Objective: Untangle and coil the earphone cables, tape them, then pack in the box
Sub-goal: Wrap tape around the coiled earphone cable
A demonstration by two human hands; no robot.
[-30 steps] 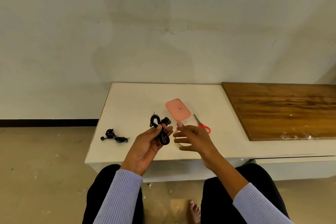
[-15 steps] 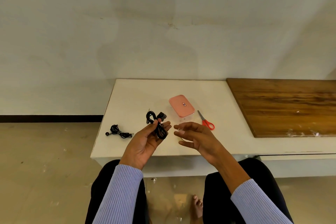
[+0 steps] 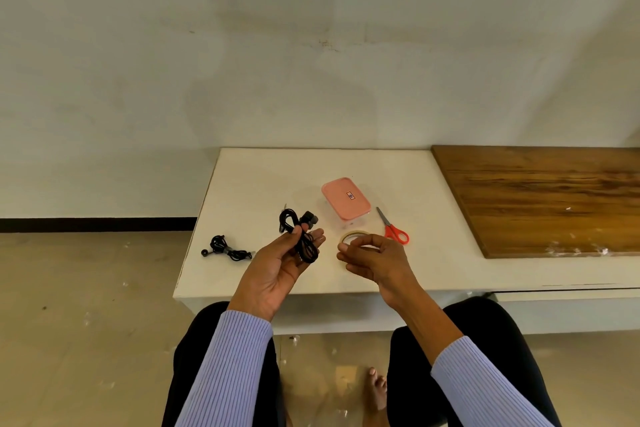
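My left hand (image 3: 277, 270) has its grip clamped on the coiled earphone cable (image 3: 301, 236), held upright. My right hand (image 3: 374, 256) pinches the tape roll (image 3: 349, 236) just to its right, above the counter (image 3: 263, 184).

On the table (image 3: 263, 180), the box (image 3: 345, 198) is placed toward the rear, with the scissors (image 3: 393, 227) just to its right and the tape roll (image 3: 351, 236) in front of it. A coiled earphone (image 3: 225, 248) is laid near the left edge. The board (image 3: 540, 198) is positioned to the right of the scissors, well apart.
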